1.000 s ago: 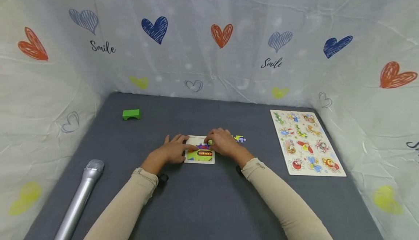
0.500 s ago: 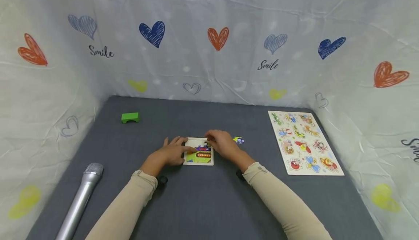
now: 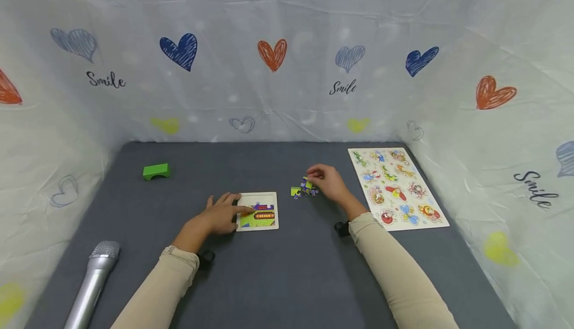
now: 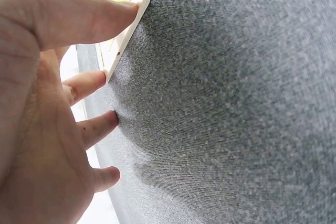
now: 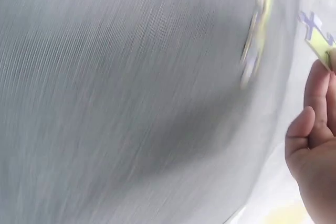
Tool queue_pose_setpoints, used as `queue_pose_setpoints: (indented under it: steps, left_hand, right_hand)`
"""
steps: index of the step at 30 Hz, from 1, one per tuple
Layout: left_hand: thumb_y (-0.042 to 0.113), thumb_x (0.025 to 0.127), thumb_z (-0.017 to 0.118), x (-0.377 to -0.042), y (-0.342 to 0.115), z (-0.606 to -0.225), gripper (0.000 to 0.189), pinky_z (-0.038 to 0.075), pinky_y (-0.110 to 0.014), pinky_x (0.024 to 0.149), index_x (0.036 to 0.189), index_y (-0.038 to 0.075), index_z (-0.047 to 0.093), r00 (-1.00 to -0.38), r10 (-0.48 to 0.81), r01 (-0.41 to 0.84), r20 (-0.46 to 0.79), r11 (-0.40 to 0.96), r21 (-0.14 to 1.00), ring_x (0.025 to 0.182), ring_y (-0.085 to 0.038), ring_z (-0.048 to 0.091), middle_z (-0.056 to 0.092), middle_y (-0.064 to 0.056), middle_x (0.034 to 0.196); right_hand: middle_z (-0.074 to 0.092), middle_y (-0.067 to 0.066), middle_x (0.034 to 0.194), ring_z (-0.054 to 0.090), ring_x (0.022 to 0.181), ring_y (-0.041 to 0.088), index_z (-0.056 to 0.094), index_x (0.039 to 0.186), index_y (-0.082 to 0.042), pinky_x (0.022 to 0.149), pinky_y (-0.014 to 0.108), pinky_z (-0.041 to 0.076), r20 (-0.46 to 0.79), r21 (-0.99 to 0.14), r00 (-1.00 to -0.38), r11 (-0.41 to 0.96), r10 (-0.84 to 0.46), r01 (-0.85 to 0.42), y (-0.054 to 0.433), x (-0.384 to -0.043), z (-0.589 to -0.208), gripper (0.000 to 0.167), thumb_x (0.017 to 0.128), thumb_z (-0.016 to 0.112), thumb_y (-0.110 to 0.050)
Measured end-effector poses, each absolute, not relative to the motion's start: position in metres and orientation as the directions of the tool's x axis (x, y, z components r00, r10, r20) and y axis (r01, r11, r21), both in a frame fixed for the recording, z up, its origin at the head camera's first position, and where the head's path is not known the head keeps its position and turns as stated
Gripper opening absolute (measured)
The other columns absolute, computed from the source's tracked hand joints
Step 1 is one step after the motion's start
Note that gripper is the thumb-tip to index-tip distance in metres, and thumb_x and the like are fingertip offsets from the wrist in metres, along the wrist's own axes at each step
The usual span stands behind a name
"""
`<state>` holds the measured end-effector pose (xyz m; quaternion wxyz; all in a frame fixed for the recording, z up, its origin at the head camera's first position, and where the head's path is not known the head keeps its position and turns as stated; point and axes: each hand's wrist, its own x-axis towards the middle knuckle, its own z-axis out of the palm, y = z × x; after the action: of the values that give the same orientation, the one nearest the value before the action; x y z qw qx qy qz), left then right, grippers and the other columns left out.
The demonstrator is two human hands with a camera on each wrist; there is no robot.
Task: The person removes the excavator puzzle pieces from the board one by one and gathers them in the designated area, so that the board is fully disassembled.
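A small puzzle tray (image 3: 257, 196) with a pale frame lies on the table. Colourful fitted pieces (image 3: 264, 216) fill its lower part, and its upper part shows bare backing. My left hand (image 3: 218, 217) rests at the tray's left side, index finger reaching over the pieces. In the left wrist view the thumb (image 4: 100, 18) touches the frame's edge, with the other fingers spread. To the right of the tray, my right hand (image 3: 331, 183) pinches a yellow-green and purple puzzle piece (image 5: 317, 40) above several loose puzzle pieces (image 3: 296, 192).
A board with animal pictures (image 3: 396, 189) lies at the right. A green arched block (image 3: 156, 171) sits at the back left, and a silver microphone (image 3: 91, 279) lies at the front left. White sheets printed with hearts (image 3: 272, 55) surround the grey table (image 3: 287, 279).
My right hand has moved from the tray's upper right to over the loose pieces, a puzzle piece in its fingertips. The left hand stays at the tray. The head view has shifted slightly.
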<state>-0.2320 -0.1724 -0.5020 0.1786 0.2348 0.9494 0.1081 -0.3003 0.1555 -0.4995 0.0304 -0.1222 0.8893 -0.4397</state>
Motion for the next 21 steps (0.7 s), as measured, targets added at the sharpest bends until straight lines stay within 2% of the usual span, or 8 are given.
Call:
queue_pose_setpoints:
  steps: [3,7,16,21]
  left_hand:
    - [0.014,0.089,0.063,-0.231,-0.175,-0.504,0.057,0.011,-0.076,0.105,0.141,0.034,0.052,-0.830,0.480,0.405,-0.284,0.868,0.286,0.144,-0.045,0.019,0.027,-0.017,0.156]
    - [0.015,0.089,0.064,-0.229,-0.177,-0.503,0.056,0.010,-0.076,0.105,0.140,0.035,0.053,-0.838,0.470,0.396,-0.277,0.873,0.284,0.144,-0.045,0.019,0.028,-0.016,0.155]
    - [0.014,0.089,0.065,-0.228,-0.175,-0.500,0.055,0.010,-0.076,0.105,0.139,0.033,0.054,-0.842,0.470,0.393,-0.265,0.871,0.296,0.143,-0.045,0.020,0.029,-0.017,0.154]
    - [0.015,0.089,0.065,-0.229,-0.173,-0.502,0.054,0.011,-0.076,0.105,0.139,0.033,0.055,-0.835,0.484,0.409,-0.261,0.864,0.294,0.143,-0.044,0.021,0.030,-0.017,0.154]
  right_hand:
    - [0.069,0.019,0.103,0.065,0.095,0.030,0.066,0.114,0.006,0.080,0.039,0.052,0.014,-0.783,-0.980,0.607,-0.200,-0.135,0.182,-0.304,-0.505,0.024,0.094,0.063,-0.008]
    - [0.068,0.020,0.101,0.064,0.091,0.029,0.067,0.110,0.006,0.075,0.034,0.050,-0.027,-0.749,-0.981,0.654,-0.193,-0.108,0.202,-0.306,-0.514,0.022,0.094,0.063,-0.008]
    - [0.069,0.017,0.098,0.064,0.087,0.025,0.068,0.107,0.002,0.072,0.033,0.049,-0.023,-0.736,-0.984,0.669,-0.179,-0.105,0.207,-0.307,-0.522,0.018,0.094,0.064,-0.010]
    - [0.068,0.017,0.101,0.064,0.090,0.027,0.067,0.108,0.002,0.074,0.034,0.050,-0.035,-0.730,-0.984,0.677,-0.175,-0.094,0.209,-0.305,-0.522,0.019,0.094,0.063,-0.011]
